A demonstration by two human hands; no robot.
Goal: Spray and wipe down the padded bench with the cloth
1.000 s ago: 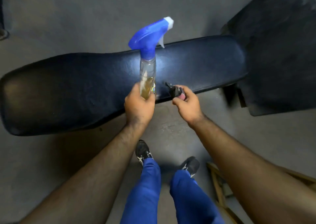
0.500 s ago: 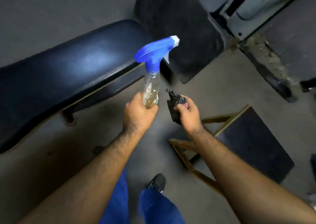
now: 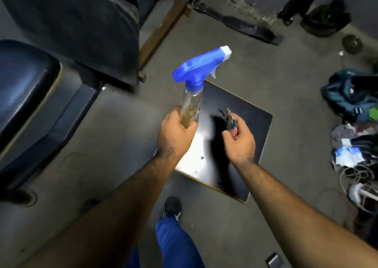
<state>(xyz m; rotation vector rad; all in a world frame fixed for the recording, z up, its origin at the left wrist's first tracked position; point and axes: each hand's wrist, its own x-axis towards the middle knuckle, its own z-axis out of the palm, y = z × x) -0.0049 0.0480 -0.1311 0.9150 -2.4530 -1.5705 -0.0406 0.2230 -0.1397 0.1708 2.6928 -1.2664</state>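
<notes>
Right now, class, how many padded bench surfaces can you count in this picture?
2. One glossy padded bench lies at the left edge; a duller black pad stands at the upper left behind it. Others may lie outside the frame.

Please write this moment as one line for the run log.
left hand: grips spray bottle | right hand: holds cloth | padded bench: far left

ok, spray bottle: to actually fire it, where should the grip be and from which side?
Probably higher up. The left hand holds the spray bottle low on its clear body, upright, well under the trigger. Grip the narrow neck below the blue head, from the back, opposite the white nozzle, so a finger reaches the trigger.
</notes>
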